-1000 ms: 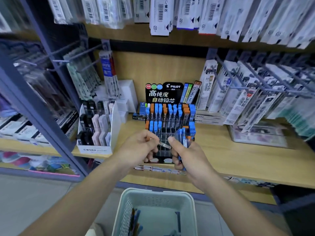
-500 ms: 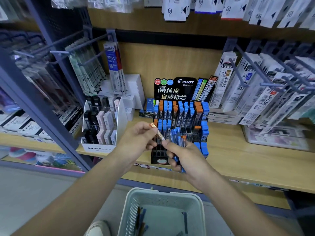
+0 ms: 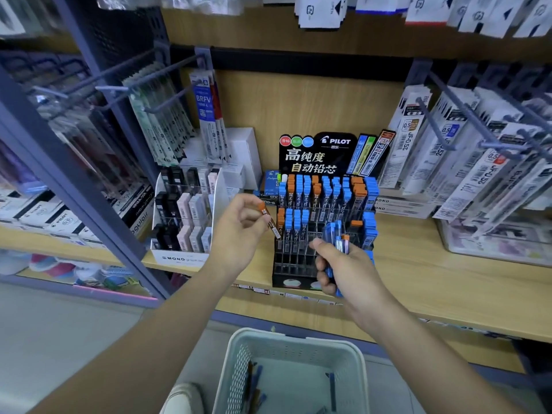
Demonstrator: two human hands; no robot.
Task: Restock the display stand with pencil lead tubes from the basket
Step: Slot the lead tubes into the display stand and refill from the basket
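Left hand (image 3: pixel 239 231) pinches slim orange-capped tube (image 3: pixel 270 220).

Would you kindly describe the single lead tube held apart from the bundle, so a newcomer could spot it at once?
Find the black Pilot display stand on the wooden shelf. At its left edge the left hand pinches one tilted tube. Unlike the mostly blue-capped bundle in the right hand, it is alone and orange-capped.

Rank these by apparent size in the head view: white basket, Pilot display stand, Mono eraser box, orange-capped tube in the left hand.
1-2. Pilot display stand and white basket: unranked; the basket is nearer and cropped by the frame.
3. Mono eraser box.
4. orange-capped tube, pinched by the left hand.
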